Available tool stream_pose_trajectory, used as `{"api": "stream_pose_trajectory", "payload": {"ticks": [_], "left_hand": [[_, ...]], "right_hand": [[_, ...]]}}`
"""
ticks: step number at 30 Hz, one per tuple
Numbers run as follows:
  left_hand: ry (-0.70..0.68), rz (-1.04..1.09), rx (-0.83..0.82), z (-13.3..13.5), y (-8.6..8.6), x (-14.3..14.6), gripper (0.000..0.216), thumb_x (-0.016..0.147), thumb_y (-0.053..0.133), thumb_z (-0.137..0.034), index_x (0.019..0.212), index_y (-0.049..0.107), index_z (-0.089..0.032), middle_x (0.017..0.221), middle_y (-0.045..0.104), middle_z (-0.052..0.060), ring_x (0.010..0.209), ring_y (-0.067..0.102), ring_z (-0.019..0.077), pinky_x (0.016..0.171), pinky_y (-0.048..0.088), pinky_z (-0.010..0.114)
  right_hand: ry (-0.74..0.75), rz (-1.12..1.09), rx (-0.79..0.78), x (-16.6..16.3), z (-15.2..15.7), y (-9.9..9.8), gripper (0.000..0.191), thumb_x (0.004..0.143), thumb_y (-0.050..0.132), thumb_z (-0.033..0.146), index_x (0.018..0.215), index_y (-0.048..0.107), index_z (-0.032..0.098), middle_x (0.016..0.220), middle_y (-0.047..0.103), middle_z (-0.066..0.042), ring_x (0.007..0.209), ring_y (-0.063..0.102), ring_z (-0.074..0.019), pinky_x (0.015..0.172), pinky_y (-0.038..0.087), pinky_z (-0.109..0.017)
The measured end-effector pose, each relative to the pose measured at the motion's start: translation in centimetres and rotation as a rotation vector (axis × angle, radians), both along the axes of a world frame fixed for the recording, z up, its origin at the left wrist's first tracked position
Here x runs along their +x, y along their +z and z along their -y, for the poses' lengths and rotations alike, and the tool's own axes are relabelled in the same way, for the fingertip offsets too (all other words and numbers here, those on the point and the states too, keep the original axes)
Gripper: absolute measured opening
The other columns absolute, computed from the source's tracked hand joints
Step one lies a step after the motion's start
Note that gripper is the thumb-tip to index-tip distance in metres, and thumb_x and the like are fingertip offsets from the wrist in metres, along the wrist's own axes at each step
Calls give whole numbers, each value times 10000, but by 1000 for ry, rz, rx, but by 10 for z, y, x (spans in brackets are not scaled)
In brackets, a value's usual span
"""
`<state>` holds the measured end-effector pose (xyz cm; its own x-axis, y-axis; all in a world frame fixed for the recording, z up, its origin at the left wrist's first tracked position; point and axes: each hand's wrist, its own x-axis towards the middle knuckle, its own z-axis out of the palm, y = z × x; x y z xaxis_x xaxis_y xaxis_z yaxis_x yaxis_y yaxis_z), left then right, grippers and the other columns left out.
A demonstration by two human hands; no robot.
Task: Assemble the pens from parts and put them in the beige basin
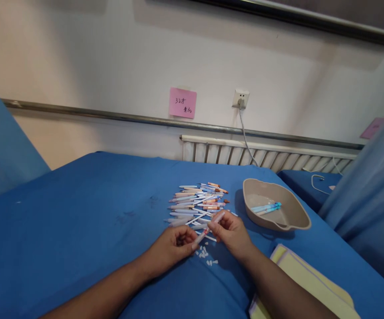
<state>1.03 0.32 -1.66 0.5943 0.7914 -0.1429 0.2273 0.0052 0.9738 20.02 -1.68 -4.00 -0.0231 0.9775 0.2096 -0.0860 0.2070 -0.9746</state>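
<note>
A pale pen barrel [202,236] with a small red mark is held slantwise between my two hands. The lower end is pinched in the fingers of my left hand [174,246]. Its upper end is in the grip of my right hand [233,232], thumb and fingers closed. Just beyond lies a spread of pen parts [183,207]: pale barrels, thin white sticks and some orange-brown pieces. Small white plugs [202,252] are scattered on the blue sheet right below the held barrel.
A beige plastic basin [298,217] stands at the right, with several light-blue pens [265,208] inside. Folded yellow cloth [311,281] lies under and beside my right forearm. The blue-covered bed [79,221] ends at a wall with a radiator [223,153] and a plugged-in cable [244,128].
</note>
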Motion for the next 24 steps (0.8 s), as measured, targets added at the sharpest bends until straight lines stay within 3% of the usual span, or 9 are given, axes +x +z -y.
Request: {"api": "stream_pose_trajectory", "payload": {"ticks": [8,15,24], "left_hand": [[-12,44,-160,0,-2,-1,302,651,738,-399,743,617,-139,655,638,-5,579,541,110,545,387,207],[-29,164,-336,-6,-10,-4,352,777,613,-483,808,594,-133,749,705,59,543,594,113,527,438,224],[-26,159,-341,-6,-8,-5,346,731,677,-462,771,591,-129,680,677,24,516,566,91,512,423,204]], "right_hand": [[-62,80,-10,1,1,3,324,794,598,461,668,519,173,522,504,58,430,431,-69,428,332,-191],[-123,-27,-79,5,3,11,389,796,557,539,664,533,174,534,517,48,438,436,-73,417,340,-186],[-162,-55,-156,9,2,5,424,805,508,592,701,530,182,514,490,51,404,390,-78,338,294,-172]]}}
